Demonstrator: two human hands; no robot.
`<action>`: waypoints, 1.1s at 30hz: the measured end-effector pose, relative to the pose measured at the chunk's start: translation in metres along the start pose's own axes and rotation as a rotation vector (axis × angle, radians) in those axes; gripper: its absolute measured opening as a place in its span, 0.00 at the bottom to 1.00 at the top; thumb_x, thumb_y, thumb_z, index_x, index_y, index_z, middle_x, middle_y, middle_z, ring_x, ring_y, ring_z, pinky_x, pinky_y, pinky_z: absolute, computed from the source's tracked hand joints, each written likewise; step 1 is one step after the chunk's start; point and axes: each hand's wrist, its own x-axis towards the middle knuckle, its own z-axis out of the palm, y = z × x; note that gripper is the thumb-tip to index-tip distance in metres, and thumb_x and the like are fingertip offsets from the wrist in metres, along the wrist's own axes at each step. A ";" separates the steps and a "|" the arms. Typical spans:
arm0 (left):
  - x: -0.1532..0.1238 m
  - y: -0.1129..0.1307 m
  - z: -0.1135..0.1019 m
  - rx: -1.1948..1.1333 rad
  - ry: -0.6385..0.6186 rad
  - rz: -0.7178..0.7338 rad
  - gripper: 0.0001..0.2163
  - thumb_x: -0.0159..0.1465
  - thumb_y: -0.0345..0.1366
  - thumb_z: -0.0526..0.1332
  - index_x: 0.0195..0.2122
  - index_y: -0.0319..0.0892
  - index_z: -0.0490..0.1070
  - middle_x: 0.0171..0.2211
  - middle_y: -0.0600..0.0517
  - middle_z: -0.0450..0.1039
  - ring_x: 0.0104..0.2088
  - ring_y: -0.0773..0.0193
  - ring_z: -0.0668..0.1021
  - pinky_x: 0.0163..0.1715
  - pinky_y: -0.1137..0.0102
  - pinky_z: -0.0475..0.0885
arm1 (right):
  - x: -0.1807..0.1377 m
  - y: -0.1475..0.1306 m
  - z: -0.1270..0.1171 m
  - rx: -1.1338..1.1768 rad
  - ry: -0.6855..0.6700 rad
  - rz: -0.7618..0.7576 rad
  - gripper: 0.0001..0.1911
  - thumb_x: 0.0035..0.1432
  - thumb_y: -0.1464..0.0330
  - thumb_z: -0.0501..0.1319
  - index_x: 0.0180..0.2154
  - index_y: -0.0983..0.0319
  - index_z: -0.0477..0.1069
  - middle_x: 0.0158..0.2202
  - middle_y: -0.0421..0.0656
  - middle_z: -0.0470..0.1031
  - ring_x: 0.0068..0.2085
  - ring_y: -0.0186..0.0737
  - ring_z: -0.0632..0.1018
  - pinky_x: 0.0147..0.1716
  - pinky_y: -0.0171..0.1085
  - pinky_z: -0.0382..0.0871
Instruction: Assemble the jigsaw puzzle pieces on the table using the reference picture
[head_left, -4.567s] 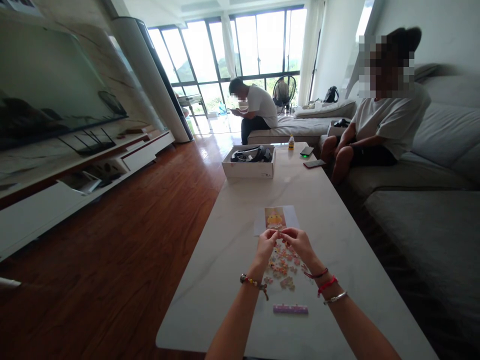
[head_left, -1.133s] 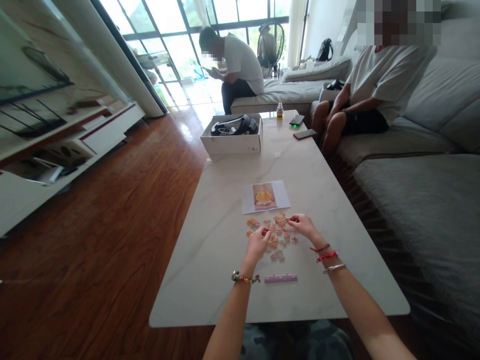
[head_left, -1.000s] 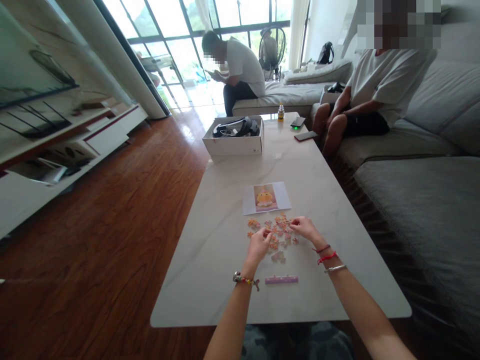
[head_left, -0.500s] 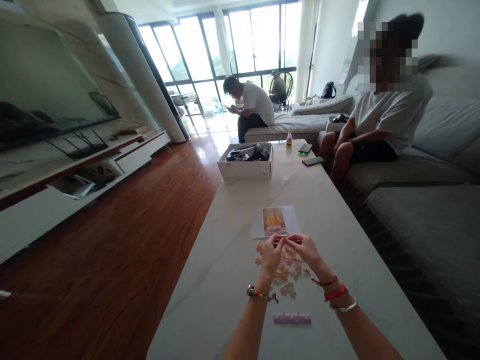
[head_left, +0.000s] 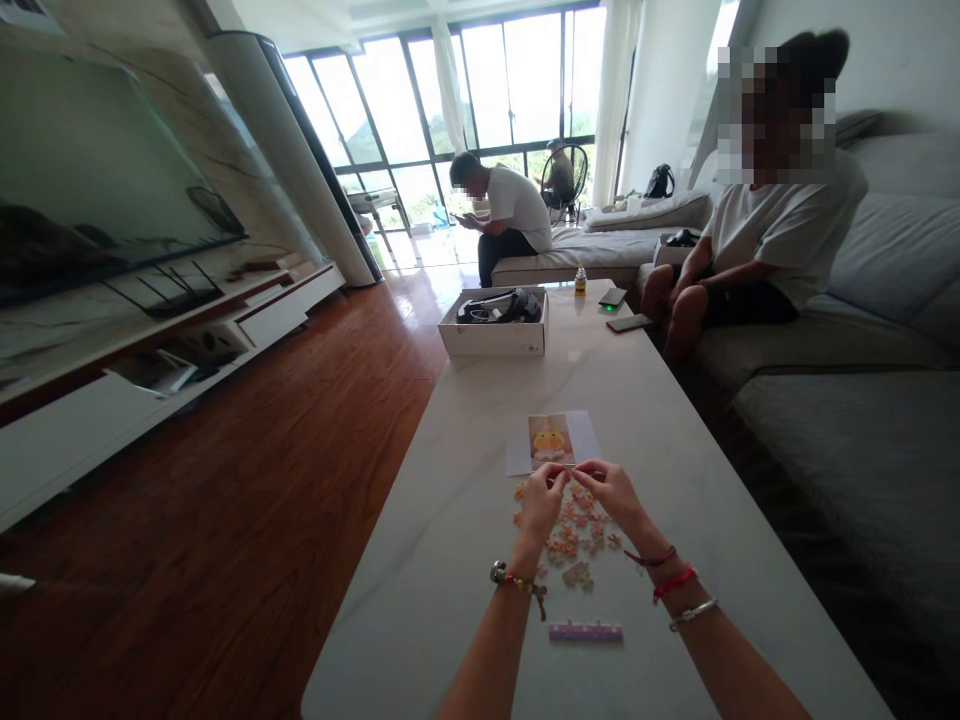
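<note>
My left hand [head_left: 541,500] and my right hand [head_left: 609,489] are raised close together over a scatter of small orange-pink jigsaw pieces [head_left: 574,535] on the white marble table [head_left: 457,520]. Both hands pinch small puzzle pieces, with the fingertips nearly touching between them. Just beyond my fingers lies a white sheet with a picture of a yellow chick [head_left: 552,441]. A short purple strip of joined pieces [head_left: 585,632] lies near the table's front, between my forearms.
A white open box holding a black headset [head_left: 496,322] stands farther up the table, with a small bottle [head_left: 580,281] and two phones [head_left: 621,309] beyond. One person sits on the grey sofa [head_left: 862,400] at right, another on the far couch. Wooden floor at left.
My hands rose from the scattered pieces, each with a piece, and came together in front of the picture sheet. The view tilted up toward the room.
</note>
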 end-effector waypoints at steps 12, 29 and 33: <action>-0.067 -0.026 0.009 -0.045 -0.249 -0.187 0.10 0.55 0.38 0.53 0.28 0.37 0.70 0.23 0.52 0.71 0.22 0.71 0.69 0.22 0.76 0.63 | -0.074 0.022 0.006 0.081 -0.086 0.149 0.18 0.44 0.60 0.59 0.35 0.65 0.70 0.27 0.43 0.74 0.25 0.33 0.72 0.22 0.31 0.65; -0.106 -0.045 0.028 0.734 -0.333 -0.078 0.09 0.59 0.35 0.52 0.41 0.45 0.64 0.42 0.49 0.63 0.37 0.66 0.71 0.32 0.75 0.64 | -0.081 0.058 -0.003 -0.283 -0.221 0.226 0.05 0.45 0.72 0.57 0.27 0.64 0.70 0.22 0.40 0.73 0.20 0.30 0.71 0.20 0.29 0.63; -0.106 -0.051 0.029 0.712 -0.356 -0.039 0.09 0.61 0.34 0.48 0.39 0.46 0.66 0.40 0.50 0.63 0.37 0.68 0.70 0.32 0.75 0.64 | -0.081 0.063 0.000 -0.340 -0.214 0.245 0.05 0.44 0.72 0.57 0.26 0.64 0.71 0.20 0.40 0.73 0.21 0.32 0.72 0.23 0.30 0.63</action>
